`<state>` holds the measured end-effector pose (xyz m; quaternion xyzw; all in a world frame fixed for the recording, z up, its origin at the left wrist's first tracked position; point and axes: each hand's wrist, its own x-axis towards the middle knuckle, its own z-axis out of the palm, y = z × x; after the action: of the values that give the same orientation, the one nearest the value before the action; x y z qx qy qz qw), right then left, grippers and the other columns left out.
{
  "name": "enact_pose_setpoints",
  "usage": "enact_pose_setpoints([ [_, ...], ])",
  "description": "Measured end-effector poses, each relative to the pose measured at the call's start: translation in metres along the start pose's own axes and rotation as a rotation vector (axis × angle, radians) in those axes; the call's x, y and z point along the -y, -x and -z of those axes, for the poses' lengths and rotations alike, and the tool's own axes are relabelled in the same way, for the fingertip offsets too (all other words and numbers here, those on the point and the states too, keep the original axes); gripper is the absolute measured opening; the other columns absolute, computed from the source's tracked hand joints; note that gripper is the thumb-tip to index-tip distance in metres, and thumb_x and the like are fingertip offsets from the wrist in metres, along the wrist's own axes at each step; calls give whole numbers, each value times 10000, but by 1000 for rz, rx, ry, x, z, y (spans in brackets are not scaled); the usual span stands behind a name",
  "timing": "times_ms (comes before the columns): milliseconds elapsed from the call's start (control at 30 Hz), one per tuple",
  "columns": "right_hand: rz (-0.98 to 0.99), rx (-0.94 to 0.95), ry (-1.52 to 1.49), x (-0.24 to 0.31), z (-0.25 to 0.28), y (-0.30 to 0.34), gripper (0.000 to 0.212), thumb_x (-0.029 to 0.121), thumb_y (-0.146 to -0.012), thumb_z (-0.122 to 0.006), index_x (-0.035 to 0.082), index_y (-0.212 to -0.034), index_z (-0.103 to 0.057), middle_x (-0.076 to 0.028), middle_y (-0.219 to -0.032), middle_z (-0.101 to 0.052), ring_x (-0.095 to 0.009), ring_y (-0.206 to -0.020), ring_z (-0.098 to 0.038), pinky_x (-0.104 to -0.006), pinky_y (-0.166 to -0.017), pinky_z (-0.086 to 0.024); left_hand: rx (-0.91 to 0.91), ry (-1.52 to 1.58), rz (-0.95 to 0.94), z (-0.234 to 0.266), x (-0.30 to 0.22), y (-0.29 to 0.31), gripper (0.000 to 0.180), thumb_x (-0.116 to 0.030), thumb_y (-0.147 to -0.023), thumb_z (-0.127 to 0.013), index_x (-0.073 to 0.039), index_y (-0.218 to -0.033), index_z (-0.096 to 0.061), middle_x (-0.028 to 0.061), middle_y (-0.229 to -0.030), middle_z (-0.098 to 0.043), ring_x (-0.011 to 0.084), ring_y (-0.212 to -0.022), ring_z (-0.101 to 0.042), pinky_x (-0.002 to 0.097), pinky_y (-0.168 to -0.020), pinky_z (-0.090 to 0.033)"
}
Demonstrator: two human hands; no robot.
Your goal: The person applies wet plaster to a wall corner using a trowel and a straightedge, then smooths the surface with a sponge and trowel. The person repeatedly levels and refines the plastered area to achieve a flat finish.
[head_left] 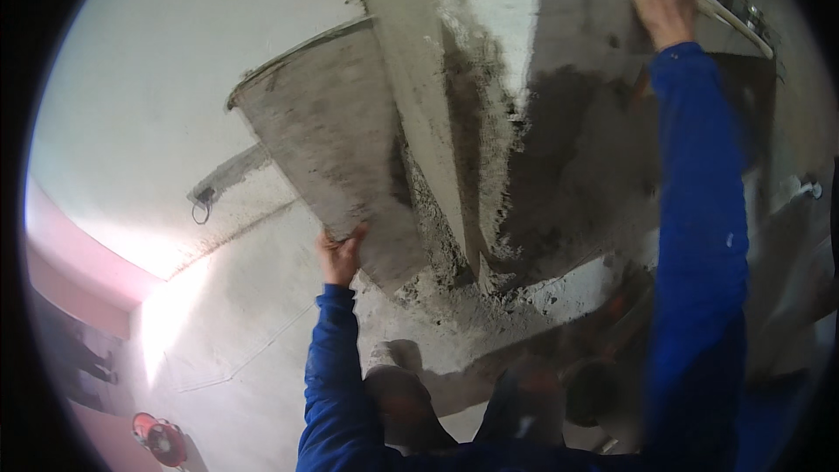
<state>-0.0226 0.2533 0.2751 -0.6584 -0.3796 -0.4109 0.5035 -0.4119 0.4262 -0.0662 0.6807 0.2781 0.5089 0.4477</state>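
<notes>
Wall (149, 79): pale, spread across the far left; work zone in the middle, mortar on part of it.
Floor (262, 332): pale, near side; ragged shadow toward near right.
Dark face (594, 166): right of centre, patchy and shaded; couldn't tell if wet or just in shadow.
Grey panel (332, 114): left of centre, streaky and fairly even; couldn't tell if it was a loose board or a coated face.
Mortar strip (411, 61): between grey panel and dark face, running far to near. Left part looked fairly flat; right edge was rough and broken.
Pale bar (734, 24): far right, slanting across above the dark face.
White patch (516, 17): right beside the strip's far end, no mortar over most of it.
Mortar crumbs (446, 288): loose, heaped at the strip's near foot.
Right hand (662, 0): far right, fingers closed round pale bar.
Left hand (341, 255): at the panel's near-left edge, thumb out on the face, fingers part bent; couldn't tell how firm the hold was.
Done, my read: bulk of mortar on, strip's left part roughly levelled.
Left, my read: ragged right edge, white patch, crumbs not cleaned up.
</notes>
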Motion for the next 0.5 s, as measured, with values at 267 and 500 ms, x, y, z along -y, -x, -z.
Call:
enact_pose_setpoints([
  [267, -68, 38, 89, 3, 3, 4, 606, 553, -961, -324, 47, -868, -644, -199, -862, -681, -384, -854, -643, -479, -790, -492, -252, -168, 86, 89, -28, 12, 342, -100, -838, -704, 11, -1136, -577, 76, -1067, -661, 153, -951, -615, 290, -863, -472],
  [500, -62, 34, 37, 0, 1, 7, 587, 531, -963, -346, 33, -858, -638, -193, -837, -683, -400, -844, -639, -494, -792, -492, -206, 124, 41, 49, -21, -38, 358, -88, -807, -706, 13, -1125, -576, 86, -1025, -660, 164, -906, -624, 301, -819, -489],
])
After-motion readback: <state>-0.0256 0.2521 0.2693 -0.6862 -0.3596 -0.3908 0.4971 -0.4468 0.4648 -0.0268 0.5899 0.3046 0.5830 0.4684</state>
